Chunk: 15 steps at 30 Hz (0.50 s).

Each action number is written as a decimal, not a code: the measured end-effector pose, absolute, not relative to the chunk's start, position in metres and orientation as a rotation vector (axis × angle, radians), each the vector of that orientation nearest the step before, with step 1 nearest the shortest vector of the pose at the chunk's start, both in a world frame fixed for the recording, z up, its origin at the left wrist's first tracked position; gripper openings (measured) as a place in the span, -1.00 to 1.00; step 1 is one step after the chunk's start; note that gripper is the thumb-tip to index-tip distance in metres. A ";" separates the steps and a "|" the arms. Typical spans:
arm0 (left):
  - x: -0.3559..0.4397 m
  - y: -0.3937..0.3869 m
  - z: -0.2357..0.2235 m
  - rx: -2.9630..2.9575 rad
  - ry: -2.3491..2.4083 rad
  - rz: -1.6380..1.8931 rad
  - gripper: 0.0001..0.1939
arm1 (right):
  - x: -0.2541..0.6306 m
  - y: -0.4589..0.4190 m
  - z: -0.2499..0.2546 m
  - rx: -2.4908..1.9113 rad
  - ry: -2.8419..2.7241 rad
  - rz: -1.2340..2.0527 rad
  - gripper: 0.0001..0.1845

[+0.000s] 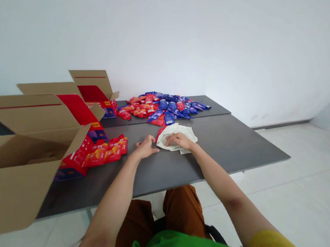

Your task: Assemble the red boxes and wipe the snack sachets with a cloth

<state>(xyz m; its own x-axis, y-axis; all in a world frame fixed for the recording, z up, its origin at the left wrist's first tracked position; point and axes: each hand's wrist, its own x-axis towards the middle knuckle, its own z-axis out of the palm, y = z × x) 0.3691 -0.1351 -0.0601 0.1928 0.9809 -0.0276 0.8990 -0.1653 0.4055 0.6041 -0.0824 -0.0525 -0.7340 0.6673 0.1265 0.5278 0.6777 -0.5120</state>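
Observation:
My right hand (181, 140) is on a crumpled white cloth (185, 130) near the middle of the table, its fingers bent and pressed into the folds. Part of a red packet (160, 131) pokes out from beneath the cloth's left edge; the rest is covered. Just left of the cloth, my left hand (146, 147) rests at the tabletop with fingers curved and thumb apart, holding nothing that I can see. Several red packets with orange fruit prints (113, 149) lie in an overlapping row further left.
Behind the cloth is a heap of red packets (141, 109) and blue packets (171, 105). Open cardboard boxes stand at the left: a large near one (22, 193) with flaps spread past the table's front edge, and a smaller far one (110, 108). The dark table (229, 144) ends before a white wall.

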 end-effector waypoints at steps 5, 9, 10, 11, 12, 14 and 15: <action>0.395 -0.136 -0.062 2.228 2.111 0.645 -0.29 | 0.609 -0.085 -0.046 -1.137 -2.364 0.305 -0.43; 0.417 -0.135 -0.055 2.434 2.096 0.622 -0.25 | 0.615 -0.079 -0.050 -1.342 -2.505 0.210 -0.47; 0.421 -0.134 -0.054 2.453 2.094 0.608 -0.31 | 0.615 -0.078 -0.052 -1.399 -2.575 0.230 -0.43; 0.424 -0.133 -0.054 2.460 2.095 0.584 -0.38 | 0.614 -0.078 -0.055 -1.443 -2.637 0.262 -0.37; 0.425 -0.132 -0.054 2.459 2.094 0.548 -0.44 | 0.612 -0.078 -0.056 -1.473 -2.688 0.300 -0.31; 0.423 -0.132 -0.054 2.448 2.085 0.466 -0.51 | 0.609 -0.079 -0.059 -1.507 -2.737 0.352 -0.22; 0.421 -0.133 -0.054 2.445 2.080 0.436 -0.53 | 0.607 -0.080 -0.059 -1.521 -2.745 0.368 -0.19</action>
